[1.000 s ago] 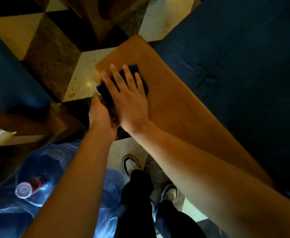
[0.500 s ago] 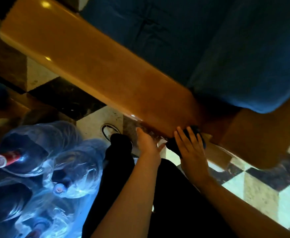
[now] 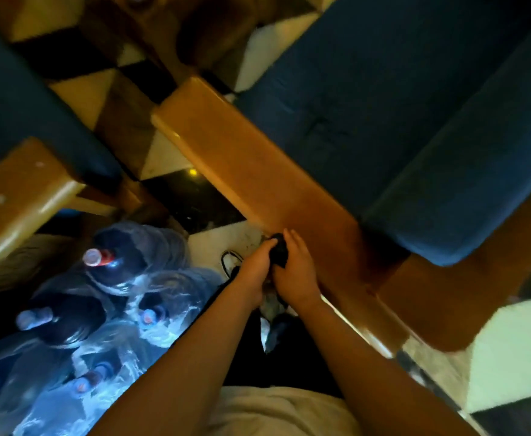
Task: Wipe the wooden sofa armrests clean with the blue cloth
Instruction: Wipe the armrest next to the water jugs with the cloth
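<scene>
- Where the two forearms meet at the near edge of the armrest, both hands close around the blue cloth (image 3: 279, 251): the left hand (image 3: 255, 268) grips it from the outer side and the right hand (image 3: 295, 272) curls over it from the sofa side, so neither hand is spread flat.
- A second ago the right hand pressed the cloth flat near the far end of the wood; half a second ago it had slid to the near end, by the corner. Now the cloth is bunched into a dark wad between the hands at the outer rim (probably being refolded or turned to a cleaner face), which I take to mean one full pass along the top is done.
- Only a small dark lump of the cloth shows between the fingers; it reads nearly black in this dim light, and whether it still touches the wood I cannot tell.
- Beyond the hands, the wooden armrest (image 3: 257, 171) runs away as a broad, smooth amber plank with a soft sheen, its long side against the blue sofa cushion (image 3: 383, 105).
- Off to the left lie plastic-wrapped water bottles (image 3: 125, 294) on the checkered floor (image 3: 163, 155), and beyond them a second armrest (image 3: 15, 196), with pale specks on it, looks not yet wiped.
</scene>
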{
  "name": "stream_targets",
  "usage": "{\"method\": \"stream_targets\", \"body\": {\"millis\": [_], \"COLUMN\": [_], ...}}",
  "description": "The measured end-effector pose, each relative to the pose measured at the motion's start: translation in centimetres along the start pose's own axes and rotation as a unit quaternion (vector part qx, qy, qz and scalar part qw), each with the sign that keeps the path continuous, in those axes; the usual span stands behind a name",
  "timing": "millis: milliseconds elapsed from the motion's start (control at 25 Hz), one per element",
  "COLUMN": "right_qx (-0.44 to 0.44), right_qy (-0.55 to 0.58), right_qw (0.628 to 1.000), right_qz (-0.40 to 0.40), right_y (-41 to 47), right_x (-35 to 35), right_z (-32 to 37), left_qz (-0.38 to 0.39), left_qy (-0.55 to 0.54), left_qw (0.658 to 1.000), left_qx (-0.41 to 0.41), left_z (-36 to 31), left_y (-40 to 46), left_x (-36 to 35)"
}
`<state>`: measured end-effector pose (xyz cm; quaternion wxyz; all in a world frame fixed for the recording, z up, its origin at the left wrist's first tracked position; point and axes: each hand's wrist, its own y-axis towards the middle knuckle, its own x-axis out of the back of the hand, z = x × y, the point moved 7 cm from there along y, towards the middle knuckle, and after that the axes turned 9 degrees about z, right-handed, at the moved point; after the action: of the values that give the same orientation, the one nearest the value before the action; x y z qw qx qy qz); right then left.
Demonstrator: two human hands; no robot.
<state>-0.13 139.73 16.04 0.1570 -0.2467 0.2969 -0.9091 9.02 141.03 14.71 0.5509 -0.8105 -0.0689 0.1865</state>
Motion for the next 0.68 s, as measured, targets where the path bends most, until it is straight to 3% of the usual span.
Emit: {"method": "stream_targets", "body": {"millis": [200,360,560,680], "right_qx": [0.125,0.229,0.258,0.26], "right_qy": [-0.089,-0.207,-0.264,-0.26], "right_qw": [0.987,0.943,0.891,0.871], "right_qz": [0.04,0.122,0.265,0.326], "right_y": [5.1,10.0,14.2,16.4], "right_x": [-4.7,-10.2,-19.2,-24.3], "right_z": [14.2,25.0,32.9,36.0], "left_qz": [-0.083,-0.106,-0.161,-0.192], "left_qy": [-0.131,-0.261,-0.343,-0.396], "left_qw": [0.981,0.941,0.898,0.874], "left_qx": [-0.115,-0.189,-0.225,-0.206], "left_z": [-11.5,-18.8,-23.2,-24.6], "left_y": [-3.3,-4.9,-5.9,-6.2], "left_x": [9.3,17.0,25.6,30.2]}}
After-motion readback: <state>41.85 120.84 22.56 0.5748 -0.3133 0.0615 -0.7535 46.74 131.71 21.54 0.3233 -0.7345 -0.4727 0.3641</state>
